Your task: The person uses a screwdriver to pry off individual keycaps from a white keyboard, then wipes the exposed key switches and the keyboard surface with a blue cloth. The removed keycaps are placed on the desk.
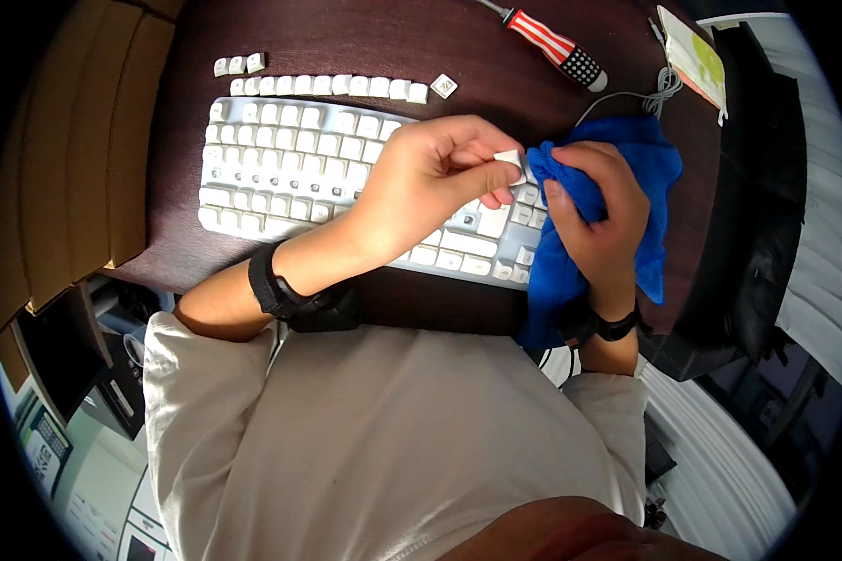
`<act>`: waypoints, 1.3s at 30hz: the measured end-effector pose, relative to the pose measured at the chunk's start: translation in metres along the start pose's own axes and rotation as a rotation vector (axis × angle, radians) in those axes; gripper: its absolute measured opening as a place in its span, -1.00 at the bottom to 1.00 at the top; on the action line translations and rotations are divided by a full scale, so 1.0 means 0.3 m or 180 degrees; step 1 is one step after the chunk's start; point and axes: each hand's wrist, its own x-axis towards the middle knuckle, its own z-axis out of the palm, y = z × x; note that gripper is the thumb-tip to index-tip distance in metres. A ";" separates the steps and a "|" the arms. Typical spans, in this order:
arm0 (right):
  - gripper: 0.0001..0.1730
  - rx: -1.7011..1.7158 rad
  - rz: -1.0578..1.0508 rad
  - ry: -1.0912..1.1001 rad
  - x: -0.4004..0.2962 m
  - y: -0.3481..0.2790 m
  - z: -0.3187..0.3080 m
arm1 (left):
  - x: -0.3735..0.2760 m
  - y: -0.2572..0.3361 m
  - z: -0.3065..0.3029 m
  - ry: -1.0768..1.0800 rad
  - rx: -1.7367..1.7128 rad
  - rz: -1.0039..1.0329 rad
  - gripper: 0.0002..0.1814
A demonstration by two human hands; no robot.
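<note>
My left hand (421,189) holds a white keycap (511,160) between thumb and fingers, above the right part of the white keyboard (463,261). My right hand (603,203) pinches a bunched fold of the blue cloth (656,161) close beside that keycap. The rest of the cloth drapes over the keyboard's right end and hangs towards me. One row of the keyboard shows bare key switches (274,181). Behind the keyboard lies a row of loose white keycaps (323,85), with a few more (237,65) behind its left end and a single turned one (444,86) at its right.
On the dark table (365,31), a screwdriver with a striped and starred handle (554,49) lies at the back. Right of it are a coiled grey cable (663,91) and a white and green cloth item (695,59). A cardboard box (77,140) stands at the left edge.
</note>
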 end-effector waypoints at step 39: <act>-0.72 0.0262 0.0138 0.0325 -0.010 0.000 0.022 | -0.005 0.026 -0.011 -0.0357 0.0528 -0.0064 -0.73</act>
